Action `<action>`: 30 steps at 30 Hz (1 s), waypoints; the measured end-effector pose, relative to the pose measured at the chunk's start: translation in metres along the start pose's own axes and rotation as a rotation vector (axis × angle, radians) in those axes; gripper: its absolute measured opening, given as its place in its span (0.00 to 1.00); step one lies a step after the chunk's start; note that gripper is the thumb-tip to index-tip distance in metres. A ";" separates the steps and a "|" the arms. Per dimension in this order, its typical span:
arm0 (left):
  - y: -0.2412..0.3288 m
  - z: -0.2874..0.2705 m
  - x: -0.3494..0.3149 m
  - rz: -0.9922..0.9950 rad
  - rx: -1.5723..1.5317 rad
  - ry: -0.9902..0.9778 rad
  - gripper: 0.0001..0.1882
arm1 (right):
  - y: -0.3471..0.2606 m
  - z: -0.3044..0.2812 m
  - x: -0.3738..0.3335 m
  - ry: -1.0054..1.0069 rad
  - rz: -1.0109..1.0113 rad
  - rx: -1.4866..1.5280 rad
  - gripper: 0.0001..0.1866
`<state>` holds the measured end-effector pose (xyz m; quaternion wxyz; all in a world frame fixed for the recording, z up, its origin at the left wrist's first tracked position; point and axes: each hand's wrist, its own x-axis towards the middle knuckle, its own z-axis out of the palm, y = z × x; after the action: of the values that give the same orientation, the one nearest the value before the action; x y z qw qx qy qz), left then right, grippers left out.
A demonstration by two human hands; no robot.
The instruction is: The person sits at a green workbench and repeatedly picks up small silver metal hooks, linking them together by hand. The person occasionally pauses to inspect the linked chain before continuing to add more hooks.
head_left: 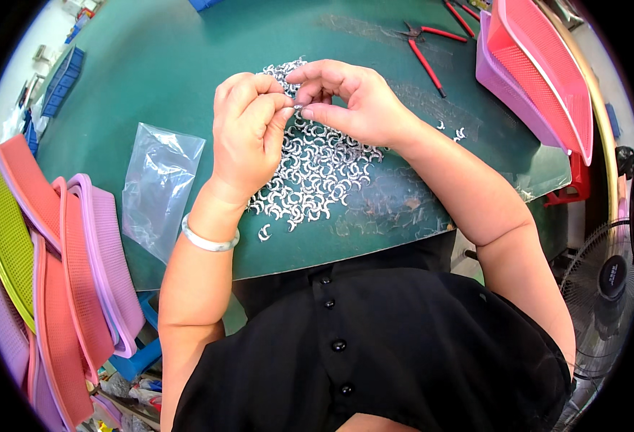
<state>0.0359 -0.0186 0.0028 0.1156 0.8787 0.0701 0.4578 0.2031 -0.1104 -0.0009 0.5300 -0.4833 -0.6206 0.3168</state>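
Both my hands meet above a spread of small silver crescent-shaped pieces [310, 176] on the green table. Thumb and fingers pinched, my left hand [248, 126] grips one end of a tiny silver piece [297, 107]. From the other side my right hand [349, 97] closes thumb and fingertips at the same piece, its index finger arched above. The piece is too small and too covered by fingertips to make out in full. More crescents show behind the fingers, and a lone one [264, 232] lies near the table's front edge.
A clear plastic bag [160, 183] lies left of my left forearm. Red-handled pliers [429, 54] rest at the far right. Stacked plastic baskets stand at the left [104, 252] and right [540, 72]. A fan [605, 288] stands at the lower right.
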 end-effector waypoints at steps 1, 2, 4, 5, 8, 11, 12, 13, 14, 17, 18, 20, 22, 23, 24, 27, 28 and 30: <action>0.001 0.000 0.000 0.019 0.011 0.010 0.06 | 0.000 0.000 0.000 0.000 -0.017 0.009 0.20; 0.001 -0.001 0.001 0.039 0.023 0.020 0.06 | 0.002 0.000 -0.001 -0.003 -0.020 0.041 0.20; 0.002 -0.001 0.002 0.076 0.047 0.034 0.06 | 0.004 0.000 0.000 -0.011 -0.027 0.107 0.21; 0.003 -0.002 0.003 0.077 0.051 0.037 0.06 | 0.003 0.000 0.000 -0.013 -0.026 0.114 0.21; 0.005 -0.001 0.002 0.070 0.049 0.047 0.06 | 0.001 -0.001 -0.001 -0.011 -0.018 0.125 0.21; 0.004 0.000 0.001 0.044 0.017 0.061 0.06 | -0.001 -0.002 -0.001 0.005 -0.008 0.094 0.21; 0.004 0.001 0.001 0.038 0.006 0.066 0.07 | -0.002 -0.002 -0.002 0.011 -0.007 0.070 0.21; 0.004 0.001 0.001 0.032 -0.005 0.071 0.07 | -0.003 -0.002 -0.002 0.016 -0.006 0.047 0.21; 0.005 0.001 0.000 0.025 -0.011 0.070 0.07 | -0.003 -0.003 -0.002 0.016 -0.011 0.044 0.21; 0.005 0.002 0.000 0.006 -0.024 0.068 0.07 | -0.002 -0.003 -0.003 0.017 -0.027 0.026 0.21; 0.005 0.002 -0.001 0.002 -0.025 0.068 0.08 | -0.002 -0.003 -0.004 0.019 -0.034 0.014 0.21; 0.004 0.001 -0.001 -0.007 -0.033 0.067 0.08 | -0.003 -0.001 -0.003 0.024 -0.044 0.003 0.21; 0.003 0.000 -0.001 -0.021 -0.048 0.065 0.08 | -0.003 -0.001 -0.002 0.026 -0.047 0.007 0.21; 0.003 0.000 -0.001 -0.022 -0.044 0.060 0.08 | -0.003 -0.001 -0.002 0.024 -0.051 0.002 0.21; 0.003 -0.001 -0.001 -0.023 -0.040 0.056 0.08 | -0.004 -0.001 -0.002 0.022 -0.055 -0.004 0.21; 0.003 0.000 -0.001 -0.020 -0.048 0.049 0.08 | -0.001 0.001 -0.001 0.066 -0.101 0.003 0.20; 0.003 -0.001 -0.001 -0.020 -0.052 0.048 0.08 | 0.000 0.002 -0.001 0.087 -0.122 0.011 0.20; 0.003 0.000 -0.002 -0.044 -0.074 0.044 0.08 | -0.001 0.002 -0.001 0.075 -0.131 0.017 0.20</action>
<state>0.0346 -0.0224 0.0023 0.1566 0.8618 0.0750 0.4766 0.2006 -0.1117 -0.0011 0.5768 -0.4485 -0.6279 0.2682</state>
